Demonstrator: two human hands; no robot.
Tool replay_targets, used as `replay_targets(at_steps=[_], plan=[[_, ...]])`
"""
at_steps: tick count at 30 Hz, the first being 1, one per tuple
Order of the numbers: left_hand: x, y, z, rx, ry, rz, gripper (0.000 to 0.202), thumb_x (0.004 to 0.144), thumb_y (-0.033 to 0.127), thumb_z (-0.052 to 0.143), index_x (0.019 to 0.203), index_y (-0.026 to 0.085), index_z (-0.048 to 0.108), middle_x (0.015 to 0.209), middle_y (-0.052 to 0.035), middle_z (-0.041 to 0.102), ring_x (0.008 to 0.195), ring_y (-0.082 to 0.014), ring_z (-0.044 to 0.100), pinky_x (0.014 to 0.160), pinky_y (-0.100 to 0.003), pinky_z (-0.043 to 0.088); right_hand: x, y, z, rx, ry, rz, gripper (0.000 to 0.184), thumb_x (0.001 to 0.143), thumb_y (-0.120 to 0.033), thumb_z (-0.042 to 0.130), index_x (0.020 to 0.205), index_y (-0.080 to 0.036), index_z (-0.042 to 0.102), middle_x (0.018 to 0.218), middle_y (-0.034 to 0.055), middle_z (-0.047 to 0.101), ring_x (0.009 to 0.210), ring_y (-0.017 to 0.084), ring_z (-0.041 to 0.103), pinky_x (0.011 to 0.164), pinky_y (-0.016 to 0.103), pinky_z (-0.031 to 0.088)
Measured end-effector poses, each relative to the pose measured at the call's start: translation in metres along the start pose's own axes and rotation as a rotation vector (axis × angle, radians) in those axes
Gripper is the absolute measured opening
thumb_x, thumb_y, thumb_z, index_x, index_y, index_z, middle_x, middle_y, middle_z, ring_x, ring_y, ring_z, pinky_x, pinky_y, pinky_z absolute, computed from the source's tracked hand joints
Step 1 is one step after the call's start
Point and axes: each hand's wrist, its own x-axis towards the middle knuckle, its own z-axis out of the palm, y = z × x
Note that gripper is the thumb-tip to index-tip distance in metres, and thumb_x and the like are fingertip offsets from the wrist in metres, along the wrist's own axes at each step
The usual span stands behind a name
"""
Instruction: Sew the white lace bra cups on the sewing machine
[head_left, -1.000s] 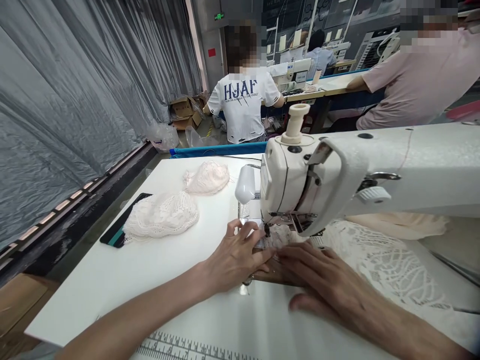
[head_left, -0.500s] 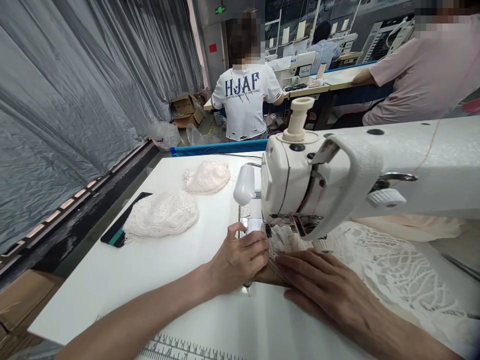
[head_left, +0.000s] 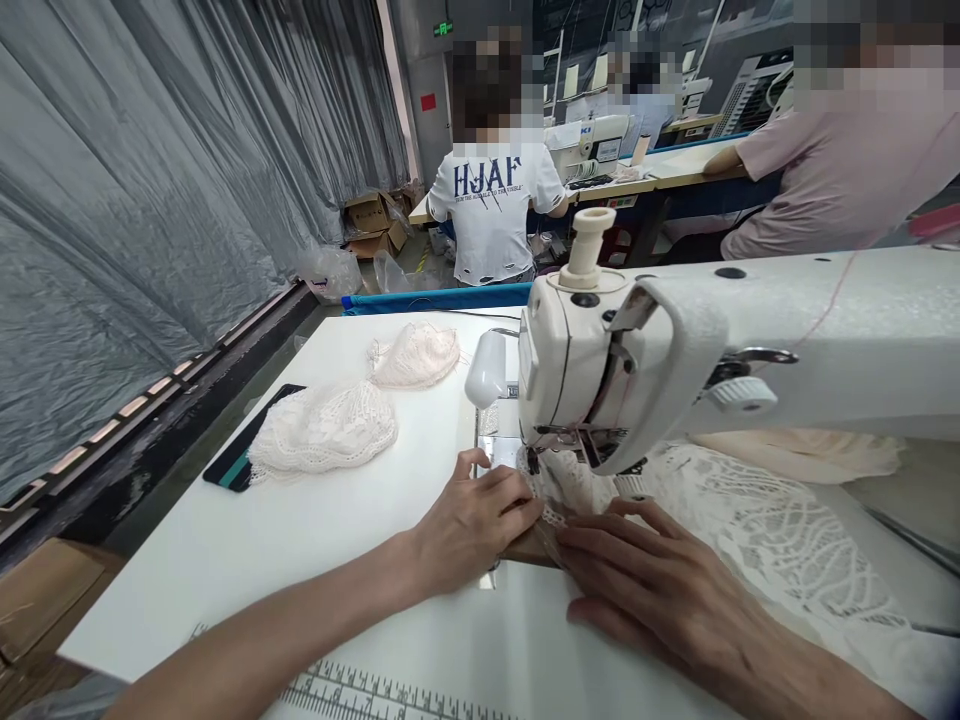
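A white sewing machine [head_left: 675, 350] stands on the white table [head_left: 315, 540]. White lace fabric [head_left: 765, 540] lies under its needle and spreads to the right. My left hand [head_left: 472, 520] rests on the table left of the needle, fingers curled, with the fingertips pressing the lace edge. My right hand [head_left: 645, 580] lies flat on the lace in front of the needle, fingers stretched toward the presser foot. Both hands nearly touch each other at the seam.
Two lace cups [head_left: 322, 430] [head_left: 416, 355] lie at the table's left back, one over a dark mat [head_left: 240, 460]. A ruler strip [head_left: 375, 695] runs along the near edge. A grey plastic curtain [head_left: 150, 200] hangs at left. People sit at machines behind.
The lace has fed a little farther under the needle. My right hand has slid slightly back toward me, and my left hand has curled its fingers more at the lace edge.
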Motion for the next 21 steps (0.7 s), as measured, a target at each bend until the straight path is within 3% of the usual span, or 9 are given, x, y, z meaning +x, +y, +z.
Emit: replay_targets(at_steps=[7,21], plan=[[0.002,-0.002,0.000,-0.022,-0.006,-0.001,0.029,0.085,0.002,0.044,0.110,0.013,0.054,0.095,-0.0043,0.064,0.092,-0.0151,0.057,0.086,-0.038,0.028,0.001,0.006,0.000,-0.115,0.022,0.017,0.037,0.097,-0.041,0.035,0.100,-0.018,0.063,0.094,0.0055,0.071,0.081,0.018,0.064,0.076,0.034,0.038],[0.006,-0.013,0.003,0.025,0.039,-0.015,0.030,0.089,0.001,0.036,0.110,0.015,0.053,0.100,-0.0051,0.066,0.092,-0.0128,0.059,0.091,-0.040,0.026,-0.005,0.018,0.011,-0.217,-0.014,0.018,0.042,0.098,-0.044,0.031,0.110,-0.016,0.059,0.108,0.0080,0.069,0.084,0.021,0.063,0.080,0.038,0.036]])
